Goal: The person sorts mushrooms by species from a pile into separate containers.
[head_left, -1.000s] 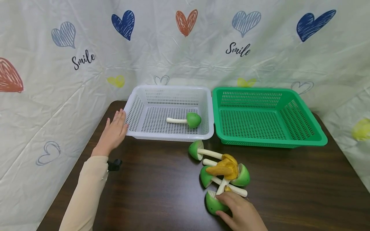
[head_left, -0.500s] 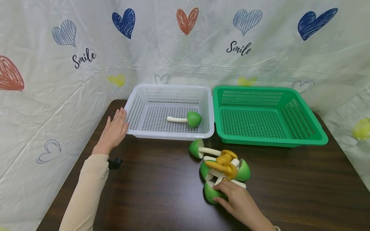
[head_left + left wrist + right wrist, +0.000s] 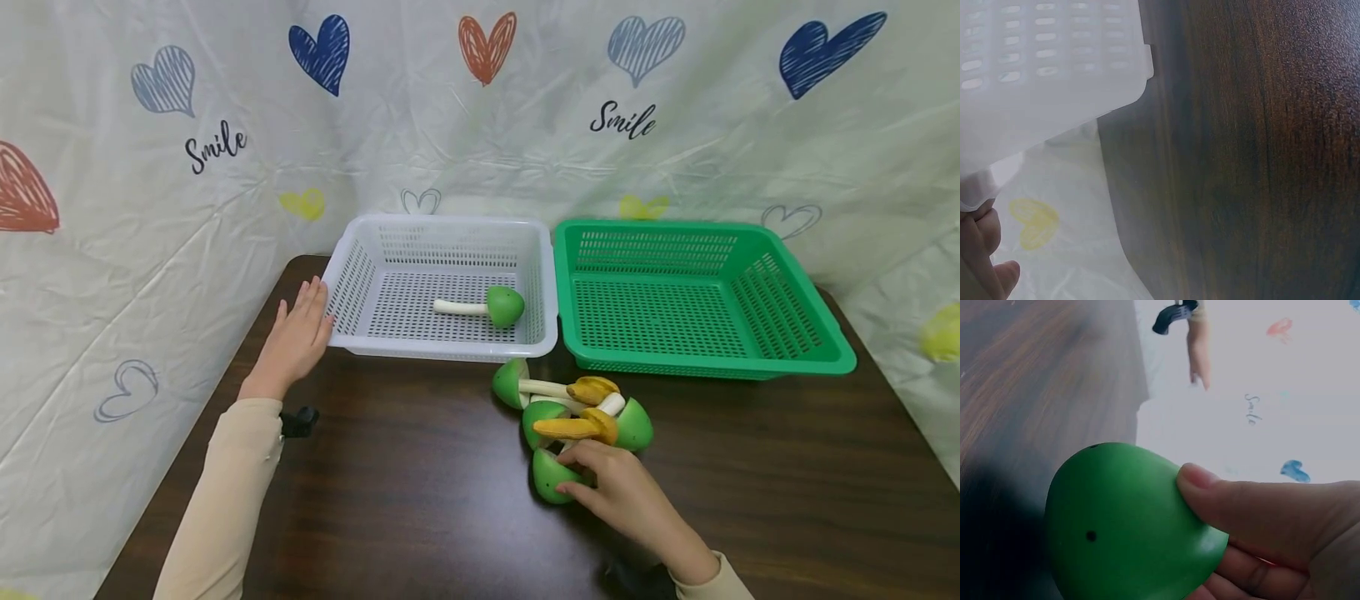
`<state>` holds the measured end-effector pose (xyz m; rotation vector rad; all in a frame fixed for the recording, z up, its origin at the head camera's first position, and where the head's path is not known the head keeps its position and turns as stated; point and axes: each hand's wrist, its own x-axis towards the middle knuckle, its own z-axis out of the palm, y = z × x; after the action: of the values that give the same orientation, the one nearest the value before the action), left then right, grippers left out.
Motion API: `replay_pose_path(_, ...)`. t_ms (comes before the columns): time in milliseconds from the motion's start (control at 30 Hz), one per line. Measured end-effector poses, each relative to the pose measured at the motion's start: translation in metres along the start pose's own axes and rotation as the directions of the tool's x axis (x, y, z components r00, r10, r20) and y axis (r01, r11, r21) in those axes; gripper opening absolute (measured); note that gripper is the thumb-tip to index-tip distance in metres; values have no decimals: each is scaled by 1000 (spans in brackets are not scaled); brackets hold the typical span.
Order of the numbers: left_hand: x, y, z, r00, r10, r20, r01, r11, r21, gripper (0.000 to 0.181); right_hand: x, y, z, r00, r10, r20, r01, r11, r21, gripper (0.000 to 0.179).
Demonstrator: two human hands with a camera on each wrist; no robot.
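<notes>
My right hand [image 3: 626, 492] pinches the green cap of a toy mushroom [image 3: 551, 475] between thumb and fingers, at the near side of a small pile. In the right wrist view the thumb presses on this black-dotted cap [image 3: 1129, 531]; its stem is hidden. Beyond it lie more green-capped mushrooms with white stems, one at the pile's far left [image 3: 510, 383] and another at the right [image 3: 635, 425]. Two yellow mushrooms, a nearer one [image 3: 566, 428] and a farther one [image 3: 592, 389], lie among them. With fingers straight, my left hand [image 3: 296, 342] rests against the left rim of the white basket [image 3: 442, 350].
One green mushroom [image 3: 504, 307] lies on its side in the white basket. To the right of that basket stands a green basket [image 3: 712, 367], close beside it. Both are at the back of the dark wooden table [image 3: 397, 467], before a white cloth [image 3: 420, 100] printed with hearts.
My right hand has moved away from the body with the green mushroom, and the pile has bunched up toward the baskets. The yellow mushrooms have shifted apart. The left hand stays put.
</notes>
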<state>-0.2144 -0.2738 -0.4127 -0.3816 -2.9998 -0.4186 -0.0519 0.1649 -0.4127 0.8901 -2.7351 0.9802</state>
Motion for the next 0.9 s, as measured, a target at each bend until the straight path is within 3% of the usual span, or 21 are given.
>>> replay_pose_path(200,-1,0,-1,1000,-5,3,5,1000,-6,58,0,-9,3,999,-37,-35,36,999,-18,28)
replay_pose_path(533,-1,0,0,1000,-8,7,8,1000,-14,58,12,-17,-9,998,50,-32,-40,967,251,20)
replay_pose_path(900,0,0,1,1000,0,-3,0,1000,-17,58,30,-21,-30,995,91,-48,-77,967,244,20)
